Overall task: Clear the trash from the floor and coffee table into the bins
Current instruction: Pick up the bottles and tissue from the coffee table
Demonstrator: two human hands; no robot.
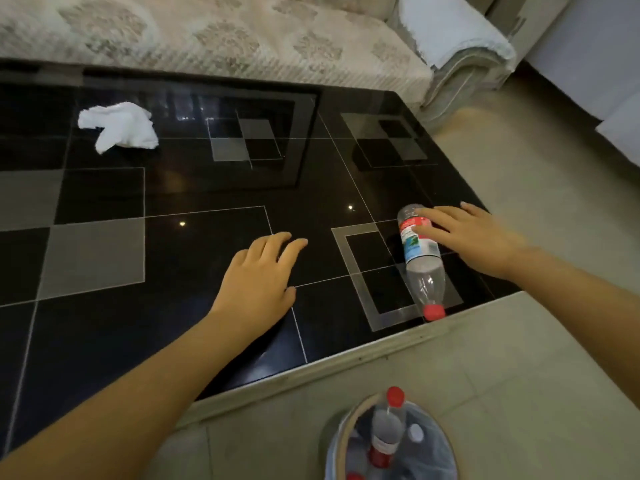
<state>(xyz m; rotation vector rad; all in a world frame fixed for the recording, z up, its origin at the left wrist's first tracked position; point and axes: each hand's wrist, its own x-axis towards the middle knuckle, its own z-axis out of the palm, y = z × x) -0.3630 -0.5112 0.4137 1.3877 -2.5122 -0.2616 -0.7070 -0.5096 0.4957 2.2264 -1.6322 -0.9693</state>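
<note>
I see the sofa (214,39) across the top of frame, patterned cream cover, with a white towel (450,32) draped over its armrest at upper right. Below it the worktop (104,258), a glossy black coffee table with grey squares and thin white lines, fills most of the view, pale trim along its near edge. Beige tiled floor (540,368) runs along the right and bottom. At bottom centre on the floor stands a round bin (341,431) with a blue-grey liner; inside it I see an upright clear bottle with red cap (389,427) and other bottle parts, too jumbled to count. My left forearm comes in from lower left; my left hand (261,275) is palm down over the middle of the worktop, fingers relaxed and slightly spread, holding nothing; I can't tell if it touches the surface. My right hand (471,237) reaches in from the right edge near the worktop's right corner, fingers extended and lying across the label of a plastic bottle (420,265), touching it, not clearly wrapped round it. That bottle lies on its side on the worktop, clear, seemingly empty, red and blue label, red cap pointing toward the near edge and almost at the trim, base pointing away. A crumpled white tissue (119,126) sits on the far left part of the worktop, well apart from both hands.
</note>
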